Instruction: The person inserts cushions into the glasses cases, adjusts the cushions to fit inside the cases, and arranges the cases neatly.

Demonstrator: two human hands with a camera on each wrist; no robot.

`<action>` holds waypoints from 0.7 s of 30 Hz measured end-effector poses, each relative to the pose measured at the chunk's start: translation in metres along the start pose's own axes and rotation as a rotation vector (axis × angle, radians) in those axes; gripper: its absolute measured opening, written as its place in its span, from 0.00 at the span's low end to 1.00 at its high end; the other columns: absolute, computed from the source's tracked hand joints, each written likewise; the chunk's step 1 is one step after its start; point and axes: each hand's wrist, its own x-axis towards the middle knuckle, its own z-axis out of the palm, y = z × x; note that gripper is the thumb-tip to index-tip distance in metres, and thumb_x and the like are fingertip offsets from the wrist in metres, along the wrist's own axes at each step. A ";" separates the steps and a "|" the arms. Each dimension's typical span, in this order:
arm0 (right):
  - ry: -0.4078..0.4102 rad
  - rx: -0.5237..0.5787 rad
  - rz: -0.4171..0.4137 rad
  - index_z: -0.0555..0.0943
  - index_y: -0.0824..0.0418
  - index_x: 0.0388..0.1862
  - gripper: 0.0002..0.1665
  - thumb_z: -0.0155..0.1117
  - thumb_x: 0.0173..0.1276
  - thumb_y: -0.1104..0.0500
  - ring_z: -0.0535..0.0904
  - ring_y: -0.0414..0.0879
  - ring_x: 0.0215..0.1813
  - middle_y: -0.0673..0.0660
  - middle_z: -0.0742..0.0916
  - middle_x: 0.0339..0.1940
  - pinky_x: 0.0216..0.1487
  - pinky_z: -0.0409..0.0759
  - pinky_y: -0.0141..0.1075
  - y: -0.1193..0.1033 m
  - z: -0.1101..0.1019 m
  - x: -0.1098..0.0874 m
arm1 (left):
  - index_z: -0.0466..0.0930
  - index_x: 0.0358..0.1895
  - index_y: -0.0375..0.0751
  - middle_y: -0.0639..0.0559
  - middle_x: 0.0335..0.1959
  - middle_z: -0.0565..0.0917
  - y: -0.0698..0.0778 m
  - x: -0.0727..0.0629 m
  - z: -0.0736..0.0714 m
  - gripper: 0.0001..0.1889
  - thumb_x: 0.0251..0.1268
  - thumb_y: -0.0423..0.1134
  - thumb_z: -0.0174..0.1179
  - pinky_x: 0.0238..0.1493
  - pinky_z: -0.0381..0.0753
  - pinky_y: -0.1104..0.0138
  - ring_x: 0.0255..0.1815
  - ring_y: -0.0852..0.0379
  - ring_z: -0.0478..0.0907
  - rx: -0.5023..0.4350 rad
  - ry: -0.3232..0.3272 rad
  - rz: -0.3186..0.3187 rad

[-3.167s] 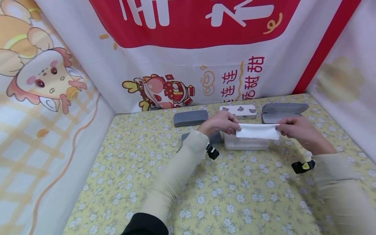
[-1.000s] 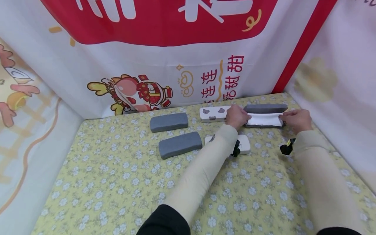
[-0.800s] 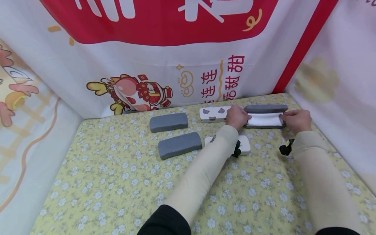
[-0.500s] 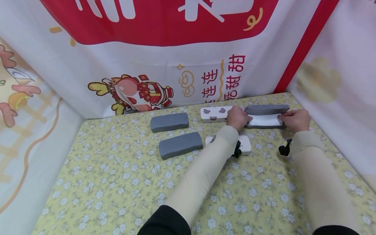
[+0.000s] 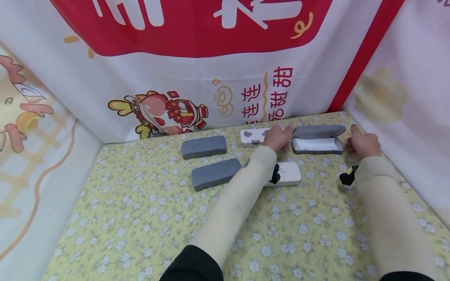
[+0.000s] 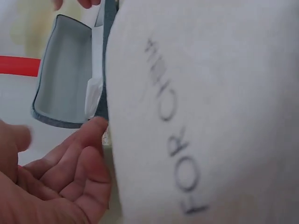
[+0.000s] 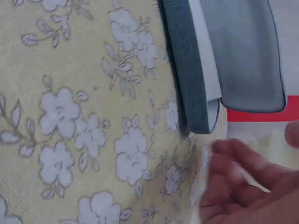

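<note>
An open grey glasses case stands at the back right, its lid tilted up. A flat white cloth or tissue lies inside it; which of the two I cannot tell. My left hand is at the case's left end, holding nothing, its thumb apart from the loosely bent fingers. Off the right end is my right hand, also holding nothing, its thumb apart from the bent fingers.
Two closed grey glasses cases, one behind and one in front, lie to the left. A white patterned case is partly behind my left hand. Another white case, with lettering, sits under my left forearm. A flowered cloth covers the table.
The white cloth or tissue, earlier stretched between both hands over the front white case, moved into the open grey case. Both hands then let go and drew apart to its ends.
</note>
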 end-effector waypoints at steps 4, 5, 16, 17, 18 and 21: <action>-0.116 0.017 0.049 0.71 0.77 0.61 0.60 0.40 0.66 0.20 0.84 0.44 0.27 0.49 0.84 0.22 0.36 0.85 0.40 -0.001 0.009 0.004 | 0.83 0.35 0.27 0.37 0.24 0.86 0.000 -0.003 0.007 0.41 0.76 0.68 0.41 0.31 0.82 0.54 0.22 0.44 0.82 -0.173 -0.069 -0.115; -0.118 0.017 0.059 0.68 0.78 0.64 0.63 0.40 0.65 0.19 0.84 0.45 0.27 0.50 0.84 0.23 0.35 0.85 0.41 -0.001 0.011 0.005 | 0.82 0.36 0.27 0.37 0.25 0.86 0.001 -0.004 0.008 0.41 0.75 0.68 0.42 0.32 0.83 0.53 0.22 0.44 0.82 -0.209 -0.073 -0.134; -0.107 0.007 0.111 0.73 0.75 0.63 0.62 0.47 0.61 0.18 0.83 0.46 0.27 0.55 0.83 0.27 0.33 0.85 0.42 -0.003 0.009 0.010 | 0.84 0.41 0.27 0.34 0.29 0.87 -0.004 -0.006 0.013 0.40 0.66 0.70 0.56 0.31 0.83 0.53 0.24 0.44 0.84 -0.334 -0.111 -0.122; -0.102 0.009 0.113 0.73 0.74 0.63 0.62 0.47 0.61 0.18 0.83 0.46 0.27 0.55 0.83 0.28 0.34 0.85 0.42 -0.004 0.010 0.009 | 0.85 0.41 0.27 0.35 0.29 0.87 -0.005 -0.004 0.014 0.40 0.64 0.70 0.58 0.31 0.83 0.53 0.23 0.45 0.84 -0.347 -0.112 -0.129; -0.096 0.015 0.115 0.73 0.74 0.63 0.61 0.47 0.61 0.18 0.83 0.46 0.28 0.55 0.83 0.29 0.34 0.85 0.42 -0.004 0.010 0.008 | 0.85 0.41 0.27 0.35 0.28 0.87 -0.005 -0.004 0.013 0.40 0.64 0.70 0.58 0.32 0.83 0.53 0.23 0.45 0.84 -0.353 -0.112 -0.134; -0.086 0.041 0.122 0.72 0.73 0.64 0.59 0.48 0.63 0.20 0.83 0.46 0.29 0.55 0.83 0.31 0.36 0.86 0.42 -0.005 0.012 0.005 | 0.85 0.40 0.26 0.35 0.28 0.87 -0.006 -0.002 0.013 0.40 0.62 0.70 0.60 0.34 0.84 0.53 0.22 0.46 0.83 -0.368 -0.118 -0.150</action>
